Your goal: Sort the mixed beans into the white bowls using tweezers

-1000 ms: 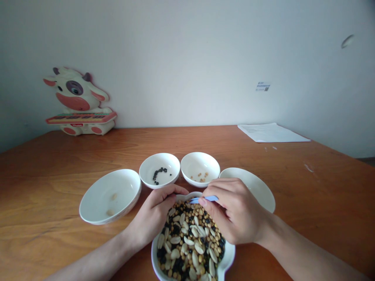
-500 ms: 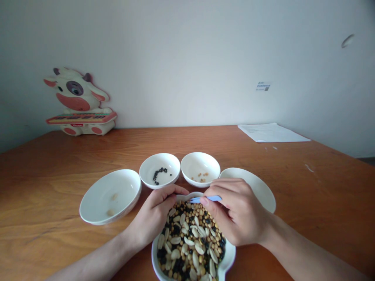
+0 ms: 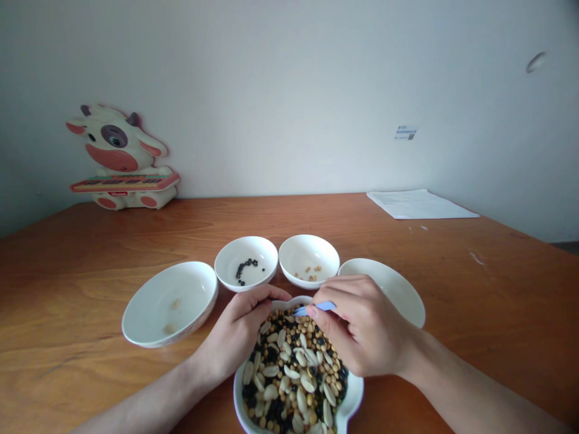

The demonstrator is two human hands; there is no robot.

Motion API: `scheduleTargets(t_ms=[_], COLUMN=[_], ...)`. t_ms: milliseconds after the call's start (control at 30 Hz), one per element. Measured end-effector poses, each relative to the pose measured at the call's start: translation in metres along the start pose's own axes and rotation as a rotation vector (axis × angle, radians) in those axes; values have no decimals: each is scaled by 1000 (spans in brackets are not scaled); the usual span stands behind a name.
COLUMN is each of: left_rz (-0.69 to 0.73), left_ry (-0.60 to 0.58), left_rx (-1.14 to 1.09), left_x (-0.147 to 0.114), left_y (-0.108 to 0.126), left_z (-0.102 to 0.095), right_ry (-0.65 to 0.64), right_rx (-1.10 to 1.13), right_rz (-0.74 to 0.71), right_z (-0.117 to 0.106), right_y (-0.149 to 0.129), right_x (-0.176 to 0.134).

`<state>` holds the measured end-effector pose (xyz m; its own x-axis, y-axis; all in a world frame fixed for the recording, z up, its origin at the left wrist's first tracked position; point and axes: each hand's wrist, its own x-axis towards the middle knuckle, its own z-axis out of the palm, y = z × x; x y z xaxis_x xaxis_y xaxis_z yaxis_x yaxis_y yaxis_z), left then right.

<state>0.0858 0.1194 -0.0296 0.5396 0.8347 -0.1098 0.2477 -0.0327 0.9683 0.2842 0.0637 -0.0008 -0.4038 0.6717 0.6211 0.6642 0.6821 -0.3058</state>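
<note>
Light-blue plastic tweezers [image 3: 324,306] are pinched between the thumb and fingers of my right hand [image 3: 362,322]. Their thin tips point left, at the far edge of the mix of beans and peanuts [image 3: 294,374]. That mix of peanuts, yellow beans and black beans fills a white shaped dish [image 3: 355,395] close to me. My left hand [image 3: 246,322] grips the dish's far left rim, thumb and fingers closed on it. Whether the tips hold a bean is too small to tell.
Beyond the dish stand several white bowls: a left bowl [image 3: 140,313] with a few pale pieces, one with black beans [image 3: 230,253], one with yellow beans [image 3: 310,247], and a right bowl [image 3: 407,295] partly behind my right hand. A cow toy keyboard [image 3: 126,157] and papers [image 3: 418,206] lie farther back.
The tweezers and my right fingers have shifted very slightly left over the far edge of the dish. My left hand keeps its place on the rim.
</note>
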Motion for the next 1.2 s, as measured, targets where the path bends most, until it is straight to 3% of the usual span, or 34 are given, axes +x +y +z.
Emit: scheduleTargets(t_ms=[1200], left_rz=[9], left_ry=[-11], left_rx=[-3], left_x=[-1], left_y=[-1], left_z=[0], right_ry=[-1], right_rx=[-3], right_rz=[11], right_z=[1], right_y=[2], right_x=[-1])
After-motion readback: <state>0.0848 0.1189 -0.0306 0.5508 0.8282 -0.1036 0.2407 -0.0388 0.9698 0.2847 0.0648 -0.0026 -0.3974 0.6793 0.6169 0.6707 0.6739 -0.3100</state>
